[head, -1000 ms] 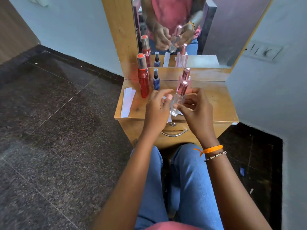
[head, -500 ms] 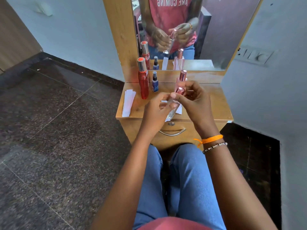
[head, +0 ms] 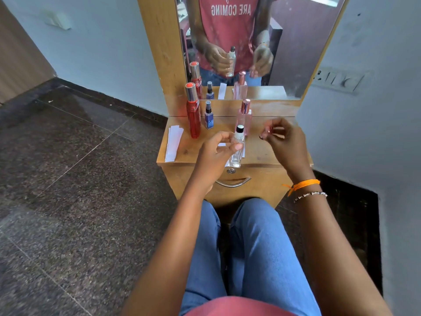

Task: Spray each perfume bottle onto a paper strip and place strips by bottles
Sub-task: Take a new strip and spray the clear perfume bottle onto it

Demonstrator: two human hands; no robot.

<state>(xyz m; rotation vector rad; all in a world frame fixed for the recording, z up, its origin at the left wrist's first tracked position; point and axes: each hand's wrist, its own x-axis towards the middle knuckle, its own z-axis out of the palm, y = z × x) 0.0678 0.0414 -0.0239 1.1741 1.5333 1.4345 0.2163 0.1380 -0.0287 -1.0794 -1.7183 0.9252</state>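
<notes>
My left hand [head: 216,153] grips a clear glass perfume bottle [head: 237,153] upright above the front of the wooden dresser top [head: 262,151]; its white spray nozzle is bare. My right hand [head: 284,142] is off to the right, pinching the bottle's pink cap [head: 265,133]. A tall red bottle [head: 193,115], a small blue bottle [head: 208,117] and a pink bottle [head: 244,117] stand along the back. A stack of white paper strips [head: 173,142] lies at the left edge. Another strip [head: 222,144] lies partly hidden under my left hand.
A mirror [head: 284,42] behind the dresser reflects the bottles and my hands. A drawer with a metal handle [head: 233,182] faces my knees. Dark tiled floor [head: 79,179] spreads to the left; a wall with a switch plate [head: 337,80] closes the right.
My right hand pulled the pink cap off the clear bottle and moved away to the right. My left hand kept the bottle, which now stands upright with its nozzle uncovered.
</notes>
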